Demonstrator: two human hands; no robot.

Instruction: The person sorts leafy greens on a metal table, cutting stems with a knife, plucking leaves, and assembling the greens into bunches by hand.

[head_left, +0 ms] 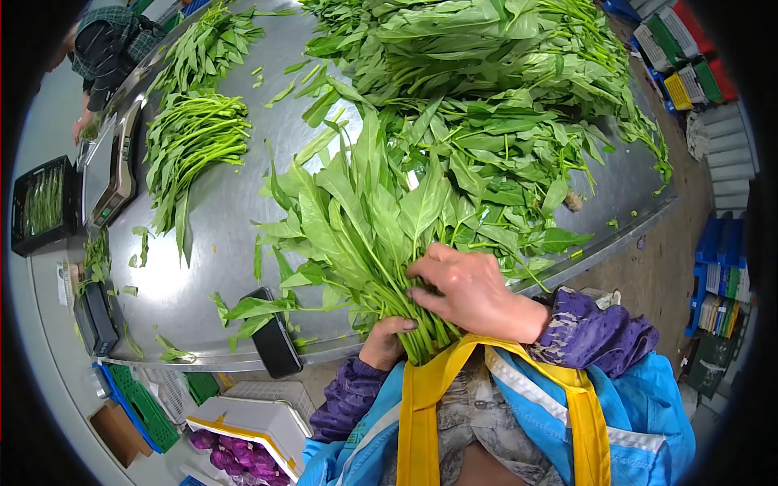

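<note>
A loose bunch of water spinach (348,235), with long green stems and pointed leaves, stands tilted away from my body at the table's near edge. My left hand (385,343) is closed around its lower stems, the thumb showing on top and the other fingers hidden behind. My right hand (478,293) lies against the right side of the same bunch, fingers curled in and gripping among the stems. Behind the bunch, a large heap of water spinach (462,49) covers the far and right part of the table. A dark phone (275,344) lies left of my hands at the edge.
On the metal table (174,279) lie a trimmed bundle (203,138) and scattered leaves. A scale (117,174) and a black crate (44,206) stand left, near another person (113,49). A white foam box (243,425) with purple vegetables sits below. Stacked crates (689,57) line the right.
</note>
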